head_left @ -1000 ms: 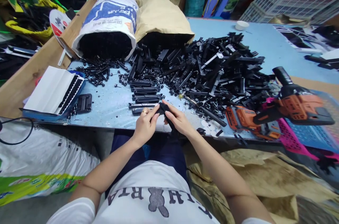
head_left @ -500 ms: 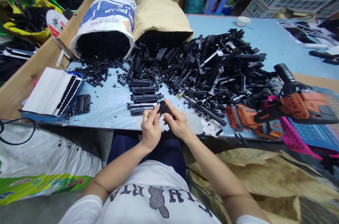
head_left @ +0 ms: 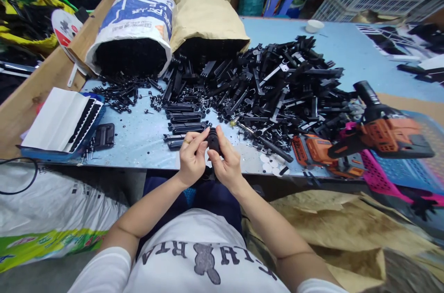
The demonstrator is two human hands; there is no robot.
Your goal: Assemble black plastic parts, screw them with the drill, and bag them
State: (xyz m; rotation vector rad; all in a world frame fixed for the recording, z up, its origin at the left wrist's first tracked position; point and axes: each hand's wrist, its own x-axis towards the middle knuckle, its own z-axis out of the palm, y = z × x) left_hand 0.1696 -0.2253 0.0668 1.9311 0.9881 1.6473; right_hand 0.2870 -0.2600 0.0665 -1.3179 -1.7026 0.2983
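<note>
My left hand [head_left: 190,159] and my right hand [head_left: 225,163] meet over the front edge of the blue table [head_left: 145,138]. Together they pinch one small black plastic part [head_left: 212,139], fingers closed on it from both sides. A ring sits on a left-hand finger. Just beyond my hands lies a short row of finished black bars [head_left: 185,119]. Behind them spreads a big heap of black plastic parts [head_left: 274,85].
Two open sacks of black parts, one white [head_left: 133,20] and one tan [head_left: 206,18], lie at the table's back left. An orange cordless drill [head_left: 378,129] and a battery [head_left: 314,149] rest to the right. A blue box with white sheets [head_left: 62,122] stands at left.
Both hands have shifted slightly toward my body and turned the black part between the fingers. The camera has tilted a little; nothing else on the table moved.
</note>
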